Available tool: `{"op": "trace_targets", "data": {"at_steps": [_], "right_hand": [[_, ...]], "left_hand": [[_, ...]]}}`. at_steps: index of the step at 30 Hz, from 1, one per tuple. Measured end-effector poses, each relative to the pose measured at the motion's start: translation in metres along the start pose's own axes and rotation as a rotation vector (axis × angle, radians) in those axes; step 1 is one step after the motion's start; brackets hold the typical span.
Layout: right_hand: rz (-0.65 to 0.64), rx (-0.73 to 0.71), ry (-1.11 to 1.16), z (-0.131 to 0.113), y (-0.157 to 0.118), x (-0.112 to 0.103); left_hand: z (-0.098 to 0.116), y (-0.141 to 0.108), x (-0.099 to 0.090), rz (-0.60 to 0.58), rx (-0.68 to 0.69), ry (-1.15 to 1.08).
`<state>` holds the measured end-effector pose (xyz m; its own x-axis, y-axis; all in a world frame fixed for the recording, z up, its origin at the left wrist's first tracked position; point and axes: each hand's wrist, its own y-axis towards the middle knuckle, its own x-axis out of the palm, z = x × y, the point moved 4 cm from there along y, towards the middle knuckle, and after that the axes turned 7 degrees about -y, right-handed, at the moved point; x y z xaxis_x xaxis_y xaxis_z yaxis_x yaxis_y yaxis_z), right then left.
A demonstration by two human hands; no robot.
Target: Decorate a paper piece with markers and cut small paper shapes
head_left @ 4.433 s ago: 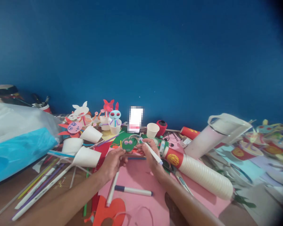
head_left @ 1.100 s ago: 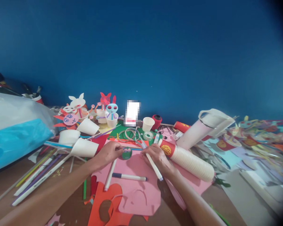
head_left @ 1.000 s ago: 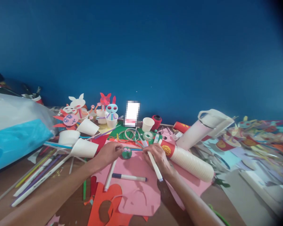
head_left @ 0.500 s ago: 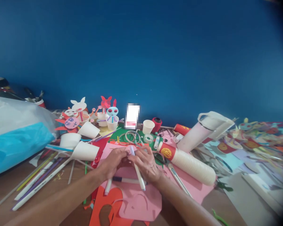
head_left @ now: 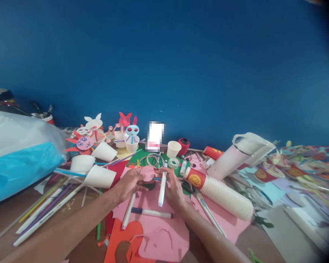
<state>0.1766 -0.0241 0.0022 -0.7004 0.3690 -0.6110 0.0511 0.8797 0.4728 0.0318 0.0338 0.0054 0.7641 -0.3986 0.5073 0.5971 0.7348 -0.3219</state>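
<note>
The left hand pinches a small round pink paper disc between thumb and fingers, just above a pink paper sheet. The right hand curls around a white felt marker, which stands nearly upright just beside the disc (can't tell if its tip touches the paper). Both hands are working close together over the sheet, almost meeting.

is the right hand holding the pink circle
No, the right hand holds a white marker, while the pink paper disc sits at the left hand's fingers.
</note>
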Motion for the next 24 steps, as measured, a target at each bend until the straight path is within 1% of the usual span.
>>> {"op": "trace_targets", "data": {"at_steps": [4, 8, 11, 14, 16, 19, 21, 23, 24], "right_hand": [[-0.014, 0.046, 0.072, 0.003, 0.0, 0.0], [-0.021, 0.062, 0.154, -0.001, 0.003, -0.003], [-0.023, 0.059, 0.171, -0.006, 0.005, -0.005], [-0.039, 0.06, 0.15, -0.006, 0.007, -0.007], [-0.051, 0.018, 0.096, -0.004, 0.007, -0.008], [-0.061, -0.104, -0.04, -0.003, 0.006, -0.011], [-0.064, -0.163, -0.113, -0.004, 0.004, -0.012], [-0.052, -0.214, -0.169, -0.006, 0.004, -0.013], [-0.041, -0.24, -0.197, -0.008, 0.004, -0.013]], "left_hand": [[0.001, 0.0, 0.0, -0.031, 0.006, 0.029], [0.006, -0.001, -0.002, -0.04, 0.015, 0.017], [0.013, -0.003, -0.003, -0.028, 0.029, 0.034], [0.026, -0.004, -0.004, -0.011, 0.107, 0.091], [0.034, -0.005, -0.006, 0.019, 0.173, 0.143], [0.037, -0.011, -0.014, 0.107, 0.246, 0.269], [0.033, -0.018, -0.023, 0.19, 0.269, 0.389], [0.026, -0.027, -0.032, 0.274, 0.258, 0.497], [0.023, -0.031, -0.034, 0.282, 0.273, 0.518]]}}
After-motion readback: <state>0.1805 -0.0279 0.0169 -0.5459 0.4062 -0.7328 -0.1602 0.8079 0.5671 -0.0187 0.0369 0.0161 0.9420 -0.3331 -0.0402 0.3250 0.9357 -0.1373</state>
